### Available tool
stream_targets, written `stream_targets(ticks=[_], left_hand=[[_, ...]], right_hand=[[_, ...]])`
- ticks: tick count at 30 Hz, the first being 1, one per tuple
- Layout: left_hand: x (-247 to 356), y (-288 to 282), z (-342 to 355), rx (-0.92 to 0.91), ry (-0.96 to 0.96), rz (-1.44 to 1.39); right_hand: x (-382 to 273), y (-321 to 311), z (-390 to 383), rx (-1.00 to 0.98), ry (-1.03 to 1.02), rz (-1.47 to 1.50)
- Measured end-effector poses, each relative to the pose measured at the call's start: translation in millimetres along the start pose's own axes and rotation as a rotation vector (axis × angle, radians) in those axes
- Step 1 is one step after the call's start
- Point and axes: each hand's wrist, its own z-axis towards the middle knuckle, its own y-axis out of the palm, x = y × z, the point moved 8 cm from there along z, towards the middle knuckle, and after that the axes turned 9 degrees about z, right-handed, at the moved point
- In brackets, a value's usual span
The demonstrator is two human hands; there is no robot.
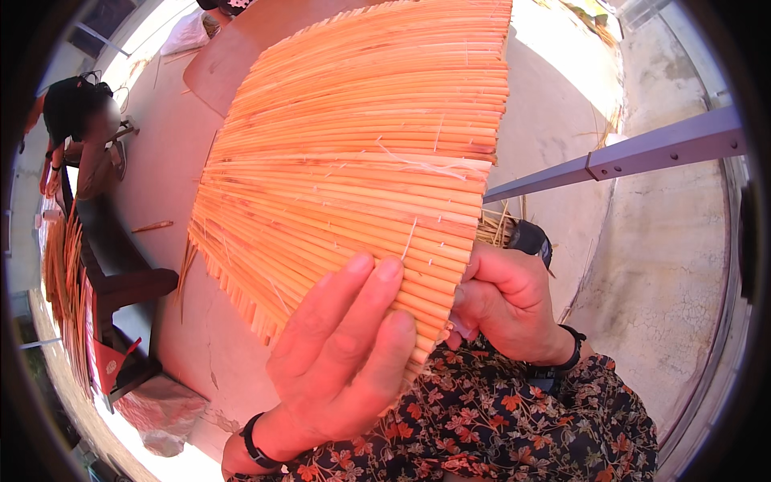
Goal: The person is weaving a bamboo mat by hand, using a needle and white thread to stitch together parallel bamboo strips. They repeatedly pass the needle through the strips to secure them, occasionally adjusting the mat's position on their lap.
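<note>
A mat of thin orange-tan reeds [345,153], laid side by side and stitched with white thread, fans out in front of me. My left hand [341,345] lies on its near part, with the fingers stretched over the reeds and touching them. At the mat's lower right edge, my right hand [510,301] is closed in a pinch. A small pale bit shows by those fingertips, too hidden to name. Loose ends of white thread [410,238] stick up from the reeds near my left fingertips.
A purple-grey metal bar [626,157] slants in from the right, behind the mat. Cut stalks [496,228] lie beside a dark object [530,239] on the floor. At left, a person [80,112] is near a dark wooden bench [132,281] and a reed bundle [64,269].
</note>
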Motion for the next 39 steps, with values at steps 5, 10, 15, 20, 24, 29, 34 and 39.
stream_targets(ticks=[5, 10, 15, 20, 24, 29, 34, 39], left_hand=[[-1.2, 1.3, -3.7, 0.013, -0.006, -0.004], [-0.1, -3.9, -9.0, -0.011, -0.04, 0.026], [-0.7, -2.8, -12.2, -0.04, -0.04, 0.03], [-1.4, -2.3, -15.7, -0.029, -0.071, 0.036], [-4.8, -1.4, -15.1, 0.0, -0.103, 0.058], [-8.3, 2.7, -17.0, -0.022, -0.101, 0.07], [-15.2, 15.3, -18.2, -0.08, -0.058, 0.041], [-23.6, 27.3, -24.2, -0.103, -0.072, 0.023]], right_hand=[[2.5, 3.5, 1.5, -0.024, 0.04, 0.06], [12.2, 10.1, 1.9, -0.057, 0.115, 0.227], [20.1, 10.8, 1.0, -0.092, 0.133, 0.293], [25.9, 13.4, 2.1, -0.144, 0.127, 0.356], [33.7, 12.6, 2.2, -0.138, 0.176, 0.376], [43.3, 11.5, 2.0, -0.135, 0.242, 0.43], [59.9, 5.4, 3.5, -0.04, 0.286, 0.494], [70.4, 6.5, 12.3, -0.032, 0.267, 0.335]])
